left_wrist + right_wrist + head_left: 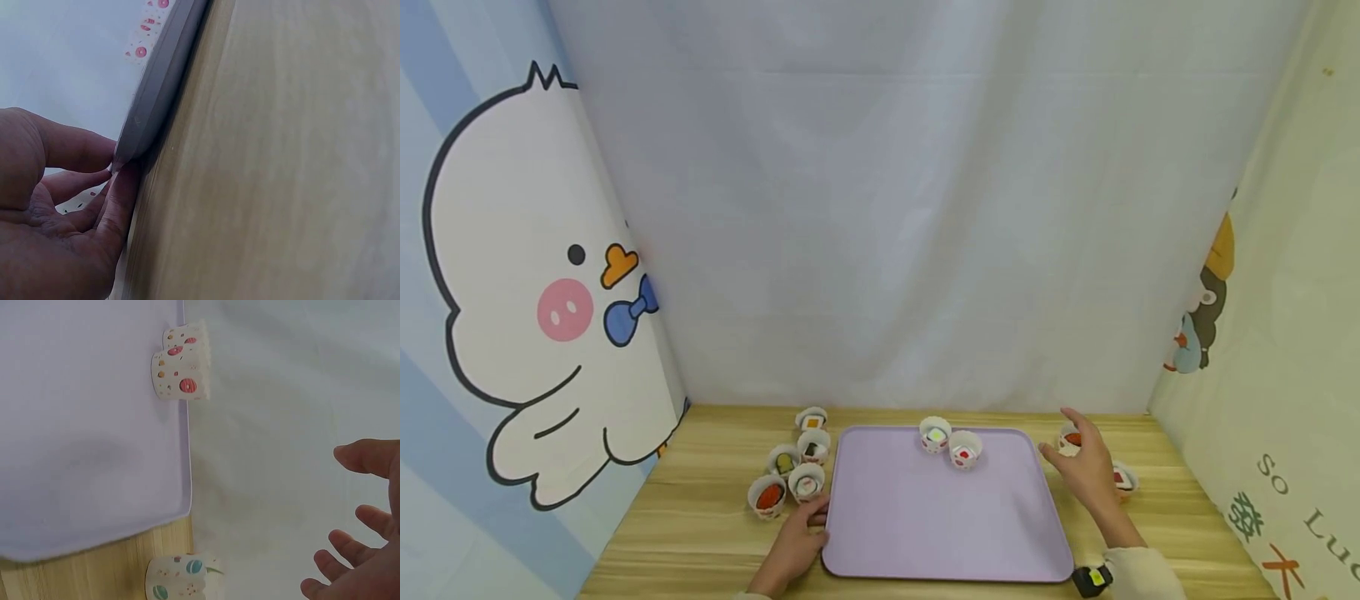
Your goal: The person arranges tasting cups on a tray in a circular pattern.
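Observation:
A lilac tray (947,517) lies on the wooden table. My left hand (793,542) pinches its left edge; in the left wrist view the thumb and fingers of that hand (69,212) meet at the tray's rim (159,81). Two paper cups stand together at the tray's far side, one with a green-yellow piece (935,435), the other with a red piece (966,451). My right hand (1086,467) is raised off the tray's right side, fingers spread and holding nothing. Close by it stands a cup with orange-red contents (1070,437), partly behind the hand.
Several filled paper cups, among them one with red-orange contents (767,497) and one with an orange square (812,422), cluster left of the tray. Another cup (1124,478) sits behind my right wrist. A pale curtain (880,250) hangs along the table's back edge.

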Action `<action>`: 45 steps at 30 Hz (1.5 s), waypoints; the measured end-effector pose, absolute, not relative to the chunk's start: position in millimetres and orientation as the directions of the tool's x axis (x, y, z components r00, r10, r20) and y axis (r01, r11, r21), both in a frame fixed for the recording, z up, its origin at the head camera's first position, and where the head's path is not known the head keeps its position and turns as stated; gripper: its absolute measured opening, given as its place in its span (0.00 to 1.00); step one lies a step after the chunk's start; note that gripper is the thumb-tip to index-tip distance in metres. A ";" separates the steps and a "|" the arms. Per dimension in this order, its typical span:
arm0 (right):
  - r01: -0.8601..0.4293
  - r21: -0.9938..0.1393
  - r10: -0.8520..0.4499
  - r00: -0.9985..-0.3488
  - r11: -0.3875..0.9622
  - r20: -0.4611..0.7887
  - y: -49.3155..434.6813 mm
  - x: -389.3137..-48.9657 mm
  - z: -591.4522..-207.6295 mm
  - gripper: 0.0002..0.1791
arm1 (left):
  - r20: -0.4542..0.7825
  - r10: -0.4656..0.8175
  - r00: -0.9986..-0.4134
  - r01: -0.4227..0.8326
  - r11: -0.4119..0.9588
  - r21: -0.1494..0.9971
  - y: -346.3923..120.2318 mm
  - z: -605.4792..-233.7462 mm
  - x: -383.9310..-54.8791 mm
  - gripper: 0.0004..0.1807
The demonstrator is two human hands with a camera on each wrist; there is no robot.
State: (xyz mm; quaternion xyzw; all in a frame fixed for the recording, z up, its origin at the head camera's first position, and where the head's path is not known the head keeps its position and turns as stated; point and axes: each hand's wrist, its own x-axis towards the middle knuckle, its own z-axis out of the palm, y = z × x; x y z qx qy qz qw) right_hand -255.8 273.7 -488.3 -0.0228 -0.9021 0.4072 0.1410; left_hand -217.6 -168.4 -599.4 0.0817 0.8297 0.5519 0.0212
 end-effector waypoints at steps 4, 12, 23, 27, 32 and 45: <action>-0.037 -0.736 0.187 -0.958 0.676 0.219 289.1 -251.6 -489.6 0.38 | 0.059 0.157 -0.986 0.116 0.382 0.917 -167.8 -598.7 -217.5 0.30; 0.036 -0.732 0.241 -0.954 0.681 0.178 314.8 -244.6 -493.5 0.39 | 0.048 0.170 -0.984 0.112 0.387 0.915 -166.8 -600.8 -219.4 0.30; 0.067 -0.753 0.291 -0.942 0.655 0.170 341.0 -240.8 -508.6 0.41 | 0.039 0.162 -0.986 0.099 0.384 0.918 -169.1 -599.0 -217.3 0.30; 0.077 -0.750 0.288 -0.945 0.657 0.155 348.8 -238.8 -514.6 0.41 | 0.036 0.161 -0.986 0.096 0.381 0.919 -168.5 -598.8 -217.2 0.30; 0.096 -0.741 0.291 -0.947 0.664 0.138 356.4 -237.5 -521.1 0.42 | 0.040 0.154 -0.987 0.093 0.357 0.930 -167.2 -598.2 -217.1 0.30; 0.174 -0.797 0.275 -0.961 0.579 -0.009 376.1 -244.0 -549.7 0.50 | 0.053 0.155 -0.986 0.105 0.350 0.931 -168.0 -600.3 -217.9 0.30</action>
